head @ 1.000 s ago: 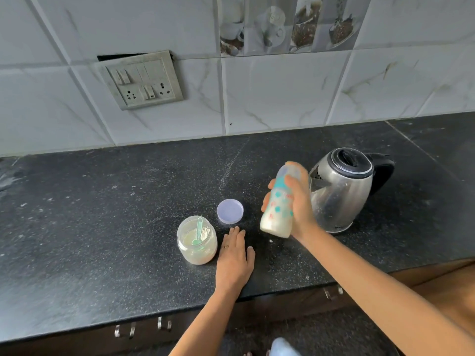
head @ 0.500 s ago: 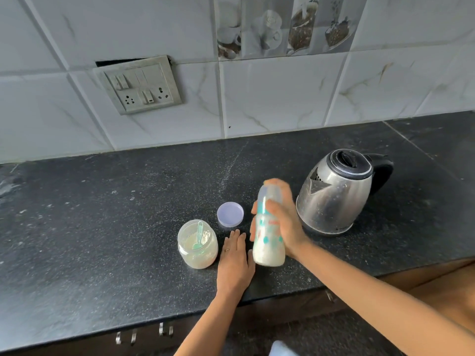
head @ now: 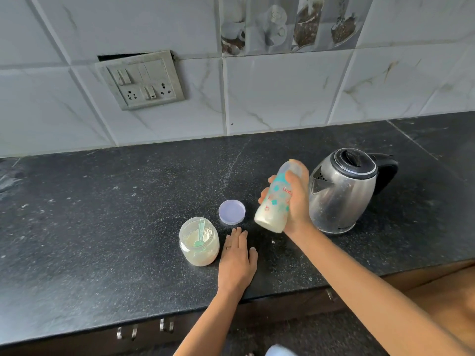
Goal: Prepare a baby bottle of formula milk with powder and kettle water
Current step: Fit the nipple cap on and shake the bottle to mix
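Nearest, the left hand point(head: 237, 258) lies flat, holding nothing, on the countertop point(head: 102, 227) left of the kettle point(head: 341, 191); the open powder jar point(head: 199, 242) stands farther left. The right hand point(head: 298, 201) grips the baby bottle point(head: 276, 201) in the air just beside the kettle, long axis tilted, top toward its spout.

A black speckled stone table point(head: 102, 227) runs under a wall of pale marbled tiles point(head: 282, 98). A grey switch plate point(head: 140, 80) sits crooked in the wall — a dark gap shows just above it. Right of the switch plate and higher up are picture tiles point(head: 290, 24) of cups and desserts. Well below it, small metal handles point(head: 162, 325) line the dark cabinet front. The light is soft and even.
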